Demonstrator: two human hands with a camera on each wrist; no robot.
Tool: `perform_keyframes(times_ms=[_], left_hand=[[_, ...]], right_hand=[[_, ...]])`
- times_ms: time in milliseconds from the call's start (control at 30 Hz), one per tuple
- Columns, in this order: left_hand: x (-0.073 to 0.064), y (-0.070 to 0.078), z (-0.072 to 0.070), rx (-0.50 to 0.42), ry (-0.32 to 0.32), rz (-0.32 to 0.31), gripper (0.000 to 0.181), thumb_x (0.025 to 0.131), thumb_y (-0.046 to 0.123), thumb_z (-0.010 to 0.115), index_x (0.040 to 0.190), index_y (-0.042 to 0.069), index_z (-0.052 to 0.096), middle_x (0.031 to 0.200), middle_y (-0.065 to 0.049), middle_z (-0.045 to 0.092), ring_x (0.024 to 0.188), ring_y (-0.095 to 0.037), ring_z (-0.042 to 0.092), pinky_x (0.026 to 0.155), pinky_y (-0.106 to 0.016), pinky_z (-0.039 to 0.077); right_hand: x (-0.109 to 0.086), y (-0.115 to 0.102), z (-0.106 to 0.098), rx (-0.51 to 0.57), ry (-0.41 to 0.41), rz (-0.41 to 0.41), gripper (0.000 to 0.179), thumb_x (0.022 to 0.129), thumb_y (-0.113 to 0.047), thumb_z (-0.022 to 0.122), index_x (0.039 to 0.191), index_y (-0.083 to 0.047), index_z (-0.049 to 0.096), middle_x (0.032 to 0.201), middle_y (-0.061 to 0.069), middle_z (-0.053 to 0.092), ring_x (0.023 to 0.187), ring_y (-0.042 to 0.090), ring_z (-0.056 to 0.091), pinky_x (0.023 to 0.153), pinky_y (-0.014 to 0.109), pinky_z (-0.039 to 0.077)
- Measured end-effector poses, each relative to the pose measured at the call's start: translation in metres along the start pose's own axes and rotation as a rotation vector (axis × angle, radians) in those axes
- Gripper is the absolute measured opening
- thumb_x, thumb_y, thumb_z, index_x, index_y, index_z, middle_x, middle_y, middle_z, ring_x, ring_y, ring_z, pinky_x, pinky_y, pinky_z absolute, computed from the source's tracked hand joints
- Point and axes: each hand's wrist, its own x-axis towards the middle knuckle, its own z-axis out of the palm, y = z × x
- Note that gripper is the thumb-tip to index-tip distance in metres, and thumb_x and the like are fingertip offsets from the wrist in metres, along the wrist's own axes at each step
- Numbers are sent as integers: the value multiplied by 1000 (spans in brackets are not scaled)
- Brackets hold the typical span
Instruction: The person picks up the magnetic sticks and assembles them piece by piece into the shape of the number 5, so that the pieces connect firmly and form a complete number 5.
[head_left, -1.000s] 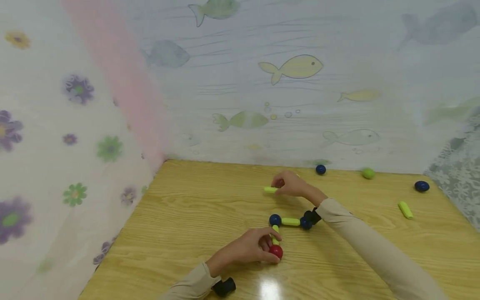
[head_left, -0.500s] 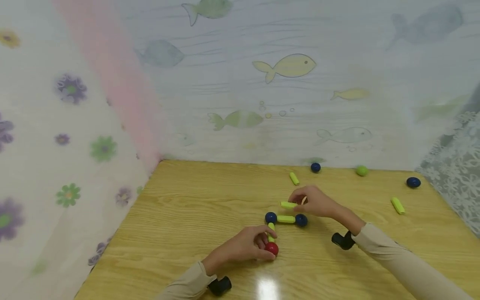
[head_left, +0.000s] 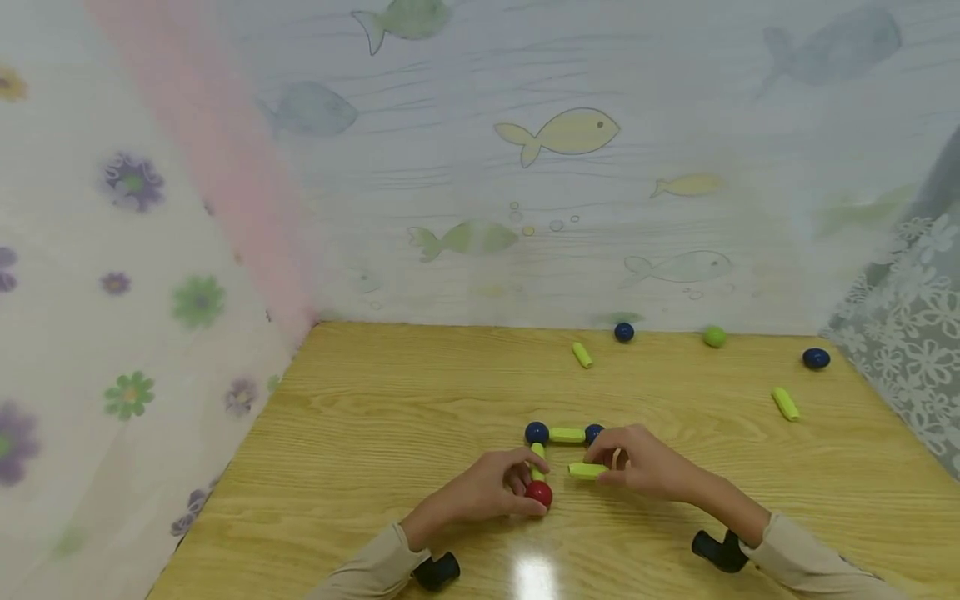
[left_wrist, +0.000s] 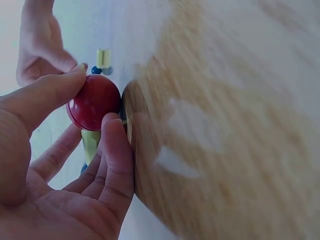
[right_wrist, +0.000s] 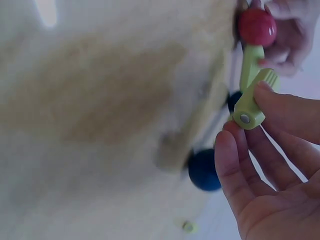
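My left hand point(head_left: 487, 492) grips a red ball point(head_left: 538, 494) between thumb and fingers at the near end of a joined magnetic set. From that ball a yellow-green rod point(head_left: 537, 454) runs back to a blue ball point(head_left: 537, 433). Another yellow-green rod point(head_left: 567, 435) leads right to a second blue ball point(head_left: 593, 432), partly hidden behind my right hand point(head_left: 648, 467). That hand pinches a loose yellow-green magnetic rod point(head_left: 585, 471), pointing left toward the red ball and apart from it. In the right wrist view, the pinched magnetic rod point(right_wrist: 252, 105) shows a round metal end.
Toward the back of the wooden table point(head_left: 390, 375) lie a yellow-green rod point(head_left: 582, 355), a blue ball point(head_left: 624, 332) and a green ball point(head_left: 715, 336). Farther right are a dark blue oval piece point(head_left: 816, 358) and another rod point(head_left: 785, 403). A fish-patterned cloth wall point(head_left: 450, 167) stands behind.
My right hand has brought its magnetic rod from behind the joined set to the near side, inside the corner. The left hand keeps its hold on the red ball.
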Motion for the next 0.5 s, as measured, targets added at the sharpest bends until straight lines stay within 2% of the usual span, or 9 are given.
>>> perform_keyframes(times_ms=[233, 367, 500], left_hand=[[-1, 0, 0, -16, -5, -9, 38, 82, 23, 76, 115, 15, 60, 91, 1, 59, 75, -7, 57, 67, -21, 50], [0, 0, 0, -24, -9, -10, 39, 82, 24, 76, 116, 16, 60, 92, 2, 59, 76, -8, 57, 68, -21, 50], [1, -2, 0, -23, -16, -19, 40, 82, 26, 76, 117, 16, 59, 92, 3, 59, 76, -8, 57, 68, -21, 50]], right_hand=[[-7, 1, 22, 32, -18, 4, 15, 82, -12, 75, 96, -14, 69, 89, -8, 66, 73, 3, 57, 61, 24, 52], [-9, 2, 33, 65, -1, -31, 15, 82, -11, 75, 95, -13, 69, 88, -7, 66, 74, 3, 58, 61, 24, 52], [-8, -3, 39, 49, 32, -65, 15, 82, -11, 74, 96, -11, 68, 88, -6, 64, 75, 3, 57, 61, 24, 52]])
